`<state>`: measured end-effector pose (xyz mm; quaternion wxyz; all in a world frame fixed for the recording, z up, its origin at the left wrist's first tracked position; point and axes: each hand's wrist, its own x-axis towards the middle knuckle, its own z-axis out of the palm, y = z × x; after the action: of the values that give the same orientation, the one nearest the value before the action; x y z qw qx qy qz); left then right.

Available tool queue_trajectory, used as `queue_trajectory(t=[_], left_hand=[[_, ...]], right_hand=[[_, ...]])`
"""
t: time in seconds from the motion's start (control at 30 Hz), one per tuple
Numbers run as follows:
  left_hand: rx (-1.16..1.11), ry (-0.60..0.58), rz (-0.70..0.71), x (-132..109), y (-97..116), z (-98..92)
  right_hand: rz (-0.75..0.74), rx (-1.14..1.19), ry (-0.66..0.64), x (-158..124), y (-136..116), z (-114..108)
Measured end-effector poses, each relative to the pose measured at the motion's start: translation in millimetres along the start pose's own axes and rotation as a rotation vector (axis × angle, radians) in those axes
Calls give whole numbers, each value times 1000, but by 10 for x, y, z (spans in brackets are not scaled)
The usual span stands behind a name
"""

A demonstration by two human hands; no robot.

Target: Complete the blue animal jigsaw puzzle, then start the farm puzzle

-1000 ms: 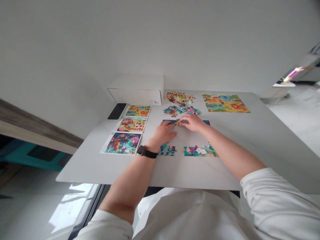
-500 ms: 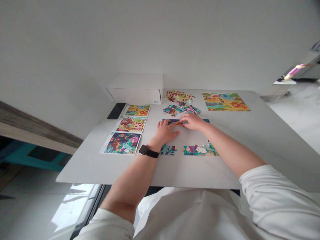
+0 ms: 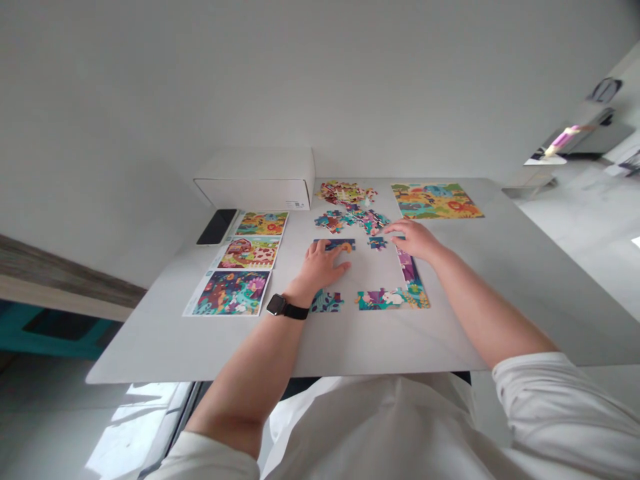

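Note:
My left hand [image 3: 324,265] lies with spread fingers on the upper left part of a puzzle border, touching a dark blue strip [image 3: 348,245] with an orange shape on it. My right hand [image 3: 414,239] hovers over the upper right, fingers apart, its fingertips near a small blue joined section [image 3: 377,243] and the loose teal and pink puzzle pieces [image 3: 367,219]. A gap separates that section from the blue strip. Along the bottom runs a strip with a white rabbit [image 3: 393,298], joined to the purple right side [image 3: 407,267]. A teal leafy section [image 3: 327,302] sits lower left, partly behind my left wrist.
Three picture sheets, the lowest a dark forest scene [image 3: 231,293], lie at the left beside a phone [image 3: 217,227]. Behind them stands a white box [image 3: 255,190]. Red and yellow pieces [image 3: 346,193] form another pile; an assembled animal puzzle [image 3: 437,201] lies back right.
My right hand has moved right, away from my left hand and the blue strip, to the upper right of the border. My left hand stays on the strip. The camera view has shifted slightly.

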<state>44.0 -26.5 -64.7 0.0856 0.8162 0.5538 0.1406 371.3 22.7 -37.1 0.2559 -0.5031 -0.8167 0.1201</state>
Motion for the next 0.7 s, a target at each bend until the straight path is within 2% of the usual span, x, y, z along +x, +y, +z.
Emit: queue_trajectory(t=[0.2,0.47,0.7], left_hand=[[20,-7,-3,5,9,-13],[65,-44,-40,-7,28,-34],[36,-31,-41,2,9,-28]], right_hand=[[-22,-32,8,-149,51,167],[-151,-93,2,-182,88,299],[-103,-176,-34,-225,-14,367]])
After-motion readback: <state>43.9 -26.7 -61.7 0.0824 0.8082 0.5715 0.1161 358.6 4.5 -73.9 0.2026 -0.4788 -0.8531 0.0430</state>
